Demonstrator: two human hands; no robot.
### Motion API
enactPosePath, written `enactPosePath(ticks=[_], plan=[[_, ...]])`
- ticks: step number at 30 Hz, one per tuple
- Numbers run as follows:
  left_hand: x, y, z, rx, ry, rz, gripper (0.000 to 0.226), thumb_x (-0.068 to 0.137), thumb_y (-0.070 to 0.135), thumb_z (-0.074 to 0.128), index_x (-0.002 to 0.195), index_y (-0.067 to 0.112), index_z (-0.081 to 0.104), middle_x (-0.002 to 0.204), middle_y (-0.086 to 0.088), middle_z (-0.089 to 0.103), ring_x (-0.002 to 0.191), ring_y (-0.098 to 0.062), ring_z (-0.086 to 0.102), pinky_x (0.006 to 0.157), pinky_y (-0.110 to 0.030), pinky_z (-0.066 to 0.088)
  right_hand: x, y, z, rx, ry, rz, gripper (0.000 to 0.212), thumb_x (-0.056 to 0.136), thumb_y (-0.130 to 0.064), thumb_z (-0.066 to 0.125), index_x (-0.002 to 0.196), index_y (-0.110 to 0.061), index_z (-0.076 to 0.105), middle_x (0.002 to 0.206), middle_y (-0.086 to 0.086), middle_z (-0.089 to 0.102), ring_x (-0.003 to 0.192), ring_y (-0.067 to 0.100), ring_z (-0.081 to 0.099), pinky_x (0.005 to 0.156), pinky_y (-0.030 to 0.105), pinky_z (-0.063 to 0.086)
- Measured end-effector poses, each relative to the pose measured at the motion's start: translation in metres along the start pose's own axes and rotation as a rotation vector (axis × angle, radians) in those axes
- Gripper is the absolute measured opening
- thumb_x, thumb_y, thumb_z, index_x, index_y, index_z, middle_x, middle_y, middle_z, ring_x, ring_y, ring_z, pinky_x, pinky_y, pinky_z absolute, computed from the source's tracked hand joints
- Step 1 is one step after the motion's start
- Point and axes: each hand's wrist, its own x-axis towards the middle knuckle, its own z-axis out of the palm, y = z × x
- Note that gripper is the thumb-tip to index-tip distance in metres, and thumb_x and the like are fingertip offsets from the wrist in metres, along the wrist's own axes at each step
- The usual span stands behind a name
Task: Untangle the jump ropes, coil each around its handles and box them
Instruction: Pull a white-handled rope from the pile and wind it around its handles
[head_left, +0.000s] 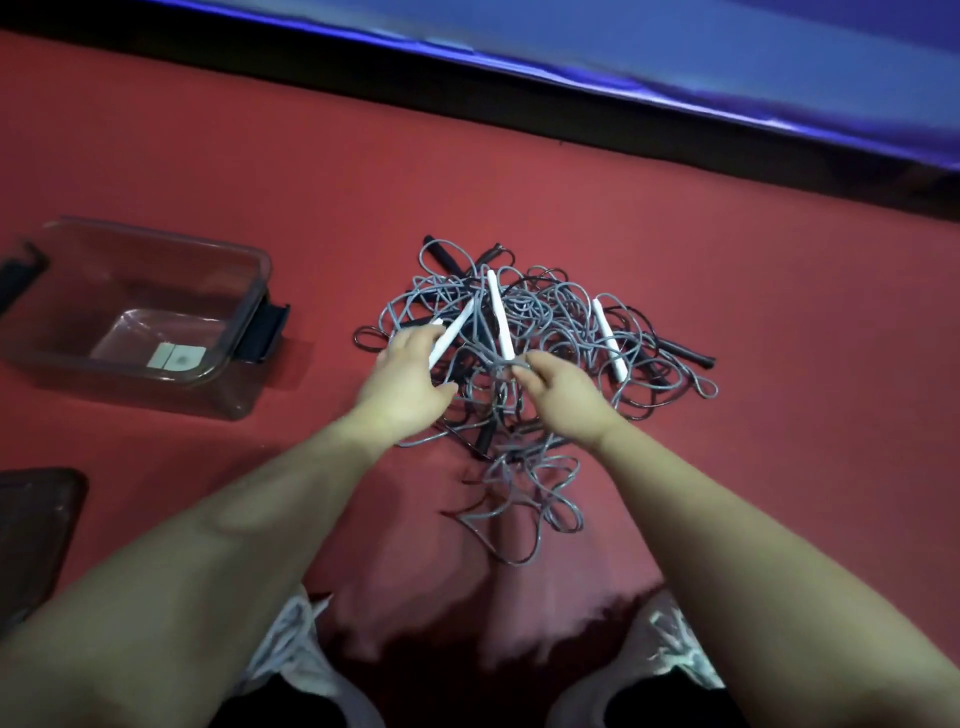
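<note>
Job's only just begun, by the look of it. On the big red floor the clear box sits at the left & holds no rope yet, only a small pale tag at the bottom. The jump ropes are all one messy pile in the middle of the floor, right of the box & well apart from it. No rope looks pulled free, and none is wound round its handles. So pretty much everything is left: pull each one out, wind it up, put it in the box. The pile looks like noodles, w/ thin grey cords & thin black ones looped over & under each other and little loops poking out at the edges. The left hand has its fingers curled round the low end of a white handle, which tilts up out of the pile. The right hand pinches a grey cord w/ thumb & fingertips, just by the foot of a 2nd white handle. A 3rd white handle lies further right. Black handles stick out at the back & right side.
</note>
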Motion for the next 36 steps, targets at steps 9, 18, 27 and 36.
enactPosePath(ticks=[9,18,27,36], plan=[[0.005,0.132,-0.088,0.340,-0.083,0.432,0.023,0.098,0.026,0.045,0.111,0.010,0.057,0.113,-0.011,0.062,0.108,-0.029,0.055,0.087,-0.032,0.038,-0.033,-0.124,-0.142,-0.249,0.008,-0.366,0.015,0.090,-0.017,0.062,0.104,-0.018,0.065,0.080,-0.010,0.063,0.067,-0.007,0.054,0.066,0.007,0.041],[-0.057,0.247,-0.185,0.214,0.277,0.516,0.015,0.094,0.024,0.047,0.085,0.022,0.058,0.080,0.000,0.055,0.078,-0.019,0.052,0.069,-0.030,0.039,-0.073,-0.116,-0.185,-0.292,0.326,-0.114,0.015,0.095,-0.019,0.050,0.093,-0.015,0.064,0.071,-0.003,0.057,0.076,0.023,0.054,0.061,0.025,0.031],[-0.056,0.225,-0.189,0.404,0.209,0.365,0.022,0.098,0.029,0.047,0.091,0.010,0.057,0.093,-0.012,0.059,0.086,-0.029,0.056,0.065,-0.027,0.037,-0.089,-0.094,-0.184,0.217,0.369,0.073,0.024,0.102,-0.024,0.038,0.087,-0.012,0.052,0.071,0.001,0.048,0.060,0.015,0.046,0.048,0.015,0.041],[0.009,0.151,-0.149,-0.578,-0.153,0.102,0.028,0.102,0.020,0.035,0.075,0.017,0.044,0.047,0.009,0.032,0.032,-0.001,0.021,0.033,-0.010,0.017,0.002,-0.057,-0.223,-0.414,0.412,-0.015,0.020,0.093,-0.024,0.056,0.099,-0.006,0.062,0.089,0.008,0.059,0.079,0.023,0.054,0.071,0.027,0.038]])
